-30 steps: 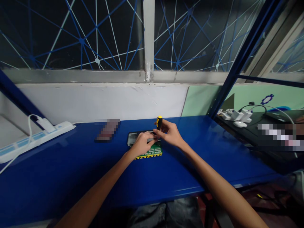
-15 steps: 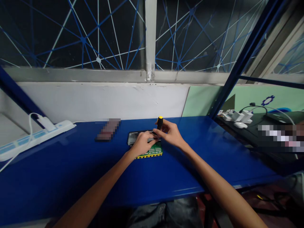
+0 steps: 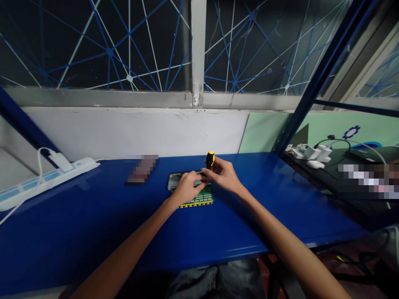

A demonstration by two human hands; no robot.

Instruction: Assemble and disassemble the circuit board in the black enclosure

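A screwdriver with a black and yellow handle stands upright in my right hand. My right fingers are closed round it, and its tip is hidden near my left fingertips. Across a green circuit board with a yellow toothed front edge reaches my left hand. Thumb and forefinger of this hand come together in a pinch beside the screwdriver's lower end; what lies between them is too small to make out. Behind the board is a grey tray-like case with a dark rim, partly covered by my left hand.
The blue table runs up to a white wall. A blurred-out flat object lies left of the case. At the far left is a white power strip with a plug and cable. White chargers sit on a dark desk at the right.
The screwdriver has turned in my right fingers: more yellow on its handle now faces me. Both hands, the board and the case stay in place.
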